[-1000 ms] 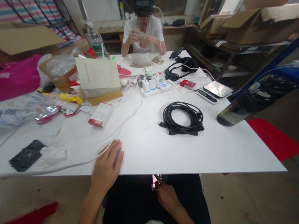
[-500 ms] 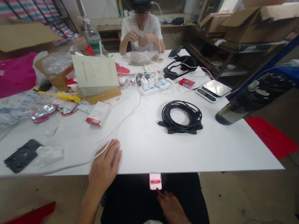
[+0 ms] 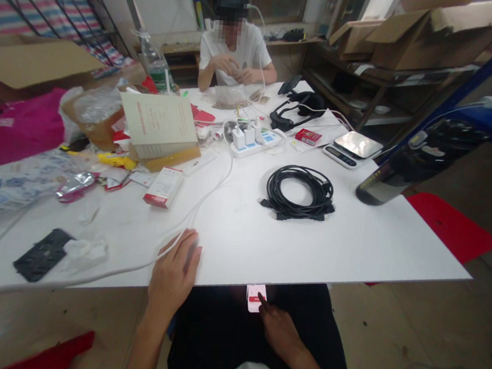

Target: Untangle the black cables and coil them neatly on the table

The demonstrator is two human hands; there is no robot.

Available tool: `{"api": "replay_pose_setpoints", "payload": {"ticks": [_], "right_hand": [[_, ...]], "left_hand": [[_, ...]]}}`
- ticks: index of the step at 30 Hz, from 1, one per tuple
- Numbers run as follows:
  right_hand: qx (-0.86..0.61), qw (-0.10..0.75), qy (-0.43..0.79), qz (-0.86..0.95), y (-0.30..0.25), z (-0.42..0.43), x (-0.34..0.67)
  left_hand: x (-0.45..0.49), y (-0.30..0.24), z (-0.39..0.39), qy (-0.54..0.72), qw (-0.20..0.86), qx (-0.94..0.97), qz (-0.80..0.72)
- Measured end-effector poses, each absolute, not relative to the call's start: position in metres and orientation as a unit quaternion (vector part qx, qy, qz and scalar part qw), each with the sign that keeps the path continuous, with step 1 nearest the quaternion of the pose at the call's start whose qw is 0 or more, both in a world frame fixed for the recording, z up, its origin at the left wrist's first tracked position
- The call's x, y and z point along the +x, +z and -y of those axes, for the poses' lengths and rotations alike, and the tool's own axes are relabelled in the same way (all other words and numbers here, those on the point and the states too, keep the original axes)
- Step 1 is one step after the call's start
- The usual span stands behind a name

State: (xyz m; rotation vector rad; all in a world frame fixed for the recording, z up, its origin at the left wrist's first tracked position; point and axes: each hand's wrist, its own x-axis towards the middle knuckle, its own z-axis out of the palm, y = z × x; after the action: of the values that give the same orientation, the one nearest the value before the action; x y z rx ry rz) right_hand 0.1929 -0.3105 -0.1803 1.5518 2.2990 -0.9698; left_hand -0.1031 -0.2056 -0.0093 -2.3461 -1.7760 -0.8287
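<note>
Cluttered workroom — cardboard boxes (image 3: 407, 46), power strip (image 3: 255, 146), scale (image 3: 359, 145).

The left hand (image 3: 173, 270) is resting on the desk (image 3: 241, 238), a white cable (image 3: 135, 269) crossing its fingers; the right hand (image 3: 279, 326) is extending a finger over a lit screen (image 3: 252, 307).

Soft light from a source out of view brightens the white tabletop (image 3: 232, 241), with a faint shadow between thumb and fingers of the left hand (image 3: 173, 276), while the shelving (image 3: 390, 79) at right and the black trousers (image 3: 211, 331) below the table edge sink into dimness around a glowing phone screen (image 3: 253, 307). Glare shows on the weighing plate of the digital scale (image 3: 338, 158) and streaks the tiled floor (image 3: 117, 322) at lower left. Wide-angle distortion stretches the black water bottle (image 3: 424, 160), the patterned plastic bag (image 3: 13, 184) looks blurred, and pixelation covers the co-worker's (image 3: 249, 44) face.
</note>
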Motion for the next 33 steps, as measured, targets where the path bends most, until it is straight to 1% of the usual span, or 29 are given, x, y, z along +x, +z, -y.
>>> {"api": "replay_pose_setpoints", "payload": {"ticks": [9, 24, 30, 33], "right_hand": [[0.558, 0.096, -0.321, -0.759, -0.179, 0.280, 0.194], [0.527, 0.056, -0.323, -0.784, -0.177, 0.294, 0.197], [0.538, 0.090, -0.318, -0.775, -0.182, 0.282, 0.193], [0.541, 0.095, -0.316, -0.773, -0.186, 0.274, 0.189]], "left_hand": [[-0.102, -0.009, 0.205, -0.274, 0.045, -0.768, 0.576], [-0.100, -0.007, 0.206, -0.278, 0.053, -0.764, 0.579], [-0.100, -0.008, 0.205, -0.274, 0.050, -0.765, 0.581], [-0.099, -0.006, 0.206, -0.274, 0.051, -0.765, 0.581]]}}
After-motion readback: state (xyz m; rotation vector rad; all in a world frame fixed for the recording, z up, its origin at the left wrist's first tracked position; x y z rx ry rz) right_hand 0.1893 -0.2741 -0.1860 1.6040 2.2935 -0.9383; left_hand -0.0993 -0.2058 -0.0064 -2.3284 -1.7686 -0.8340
